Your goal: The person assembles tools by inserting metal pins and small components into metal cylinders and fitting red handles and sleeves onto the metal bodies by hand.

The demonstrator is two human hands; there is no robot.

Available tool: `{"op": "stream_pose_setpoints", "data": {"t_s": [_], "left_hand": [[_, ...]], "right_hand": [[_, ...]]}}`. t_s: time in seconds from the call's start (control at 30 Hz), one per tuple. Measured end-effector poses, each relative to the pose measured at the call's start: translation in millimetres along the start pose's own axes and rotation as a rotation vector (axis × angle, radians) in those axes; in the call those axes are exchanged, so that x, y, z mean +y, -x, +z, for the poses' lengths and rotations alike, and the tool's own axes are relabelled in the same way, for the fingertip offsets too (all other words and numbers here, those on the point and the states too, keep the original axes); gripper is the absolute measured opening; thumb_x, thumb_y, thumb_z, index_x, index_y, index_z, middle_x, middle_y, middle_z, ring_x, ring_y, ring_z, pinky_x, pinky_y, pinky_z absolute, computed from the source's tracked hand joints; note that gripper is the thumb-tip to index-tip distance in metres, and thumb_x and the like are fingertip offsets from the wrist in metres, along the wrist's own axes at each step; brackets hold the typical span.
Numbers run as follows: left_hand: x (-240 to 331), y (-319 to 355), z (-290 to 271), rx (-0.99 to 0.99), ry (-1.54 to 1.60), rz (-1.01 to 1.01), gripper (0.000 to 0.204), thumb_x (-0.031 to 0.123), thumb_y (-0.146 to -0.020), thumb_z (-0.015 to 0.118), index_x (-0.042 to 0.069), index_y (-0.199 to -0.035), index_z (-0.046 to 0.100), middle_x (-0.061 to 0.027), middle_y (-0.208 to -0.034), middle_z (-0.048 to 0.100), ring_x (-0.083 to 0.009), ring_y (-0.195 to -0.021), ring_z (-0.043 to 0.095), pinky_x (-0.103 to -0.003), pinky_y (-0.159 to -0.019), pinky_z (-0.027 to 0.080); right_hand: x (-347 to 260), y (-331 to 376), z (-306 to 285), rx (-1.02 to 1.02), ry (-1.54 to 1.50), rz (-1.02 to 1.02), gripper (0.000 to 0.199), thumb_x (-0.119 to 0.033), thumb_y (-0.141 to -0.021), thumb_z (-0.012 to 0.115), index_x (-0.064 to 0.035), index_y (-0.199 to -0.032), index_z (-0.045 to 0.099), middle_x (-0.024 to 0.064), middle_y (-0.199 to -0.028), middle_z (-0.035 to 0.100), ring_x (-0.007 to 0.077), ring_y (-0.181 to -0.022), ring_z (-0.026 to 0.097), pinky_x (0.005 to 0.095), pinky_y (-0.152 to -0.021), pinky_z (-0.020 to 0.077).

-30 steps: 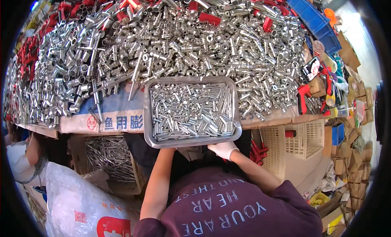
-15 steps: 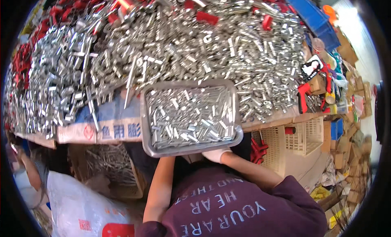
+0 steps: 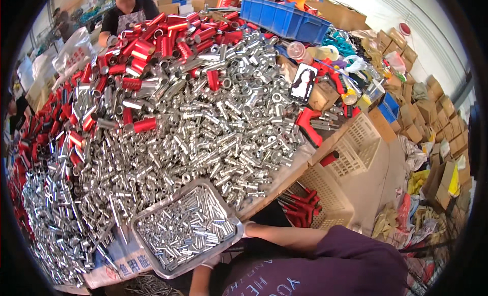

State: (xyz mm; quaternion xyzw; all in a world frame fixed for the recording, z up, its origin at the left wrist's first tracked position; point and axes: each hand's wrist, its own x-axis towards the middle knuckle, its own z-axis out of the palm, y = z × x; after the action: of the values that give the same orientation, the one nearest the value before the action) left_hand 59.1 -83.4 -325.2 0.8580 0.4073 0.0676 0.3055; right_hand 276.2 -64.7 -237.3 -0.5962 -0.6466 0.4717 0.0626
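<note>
A grey metal tray [image 3: 227,207] full of short, shiny metal pins [image 3: 185,230] sits tilted across the near edge of a heaped worktable. My right hand [image 3: 247,229], in a white glove, grips its right side by the corner. At its near side my left hand [image 3: 210,261], also gloved, holds it from beneath the rim. The tray hides most of the fingers of both hands. Right behind the tray spreads a big heap of silvery metal fittings [image 3: 168,158], with red tubes [image 3: 145,124] lying on and beyond it.
A blue bin [image 3: 284,20] stands at the far right of the table. Near it are a propped black-and-white picture panel [image 3: 303,82] and a red curved handle [image 3: 309,127]. Below sits a cream crate [image 3: 330,197] with red-handled pieces. A co-worker [image 3: 131,13] is across the table.
The view has swung right and up, so the tray now appears lower and further left, and turned. The co-worker across the table has come into view. Both hands stay at the tray.
</note>
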Motion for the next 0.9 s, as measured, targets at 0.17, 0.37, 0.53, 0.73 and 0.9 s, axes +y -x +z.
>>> {"op": "stream_pose_setpoints", "data": {"t_s": [0.17,0.37,0.53,0.73,0.9], "left_hand": [[39.5,-17.9,64.4,-0.028,0.191,0.073,0.054,0.052,-0.072,0.073,0.012,-0.107,0.069,-0.0149,-0.111,0.067,-0.0316,-0.106,0.062,-0.043,-0.096,0.046],[53.9,-38.8,22.0,-0.181,-0.069,-0.114,0.051,0.052,-0.072,0.073,0.012,-0.104,0.070,-0.0145,-0.107,0.067,-0.0313,-0.102,0.062,-0.043,-0.093,0.047],[56.8,-42.6,8.5,-0.201,-0.091,-0.132,0.049,0.052,-0.071,0.073,0.012,-0.101,0.070,-0.0142,-0.104,0.068,-0.0311,-0.100,0.063,-0.043,-0.091,0.048],[59.8,-40.5,13.8,-0.208,-0.093,-0.147,0.047,0.051,-0.071,0.074,0.012,-0.097,0.071,-0.0138,-0.100,0.068,-0.0307,-0.096,0.064,-0.043,-0.089,0.049],[62.6,-37.1,6.0,-0.185,-0.107,-0.164,0.046,0.051,-0.070,0.074,0.012,-0.094,0.071,-0.0134,-0.097,0.068,-0.0305,-0.093,0.065,-0.043,-0.087,0.050]], "right_hand": [[-6.9,20.6,46.8,0.225,-0.042,-0.038,0.053,-0.051,-0.083,0.059,-0.0094,-0.115,0.063,0.0227,-0.106,0.066,0.0421,-0.098,0.064,0.0462,-0.083,0.0513],[35.1,-41.4,158.0,0.299,0.110,0.699,0.024,-0.033,-0.083,0.063,-0.0130,-0.094,0.070,0.0107,-0.103,0.070,0.0300,-0.091,0.067,0.0441,-0.077,0.0511],[103.5,-36.4,169.0,0.286,-0.607,-0.283,0.034,-0.037,-0.080,0.067,-0.0129,-0.104,0.068,0.0073,-0.106,0.069,0.0281,-0.096,0.065,0.0414,-0.082,0.0520],[79.6,-26.6,126.8,0.248,-0.381,-0.118,0.040,-0.039,-0.079,0.068,-0.0128,-0.110,0.066,0.0081,-0.107,0.069,0.0281,-0.098,0.065,0.0409,-0.084,0.0519],[54.6,-33.9,98.2,0.380,-0.246,-0.568,0.046,-0.040,-0.078,0.069,-0.0128,-0.115,0.065,0.0088,-0.109,0.068,0.0282,-0.100,0.064,0.0404,-0.086,0.0519]]}}
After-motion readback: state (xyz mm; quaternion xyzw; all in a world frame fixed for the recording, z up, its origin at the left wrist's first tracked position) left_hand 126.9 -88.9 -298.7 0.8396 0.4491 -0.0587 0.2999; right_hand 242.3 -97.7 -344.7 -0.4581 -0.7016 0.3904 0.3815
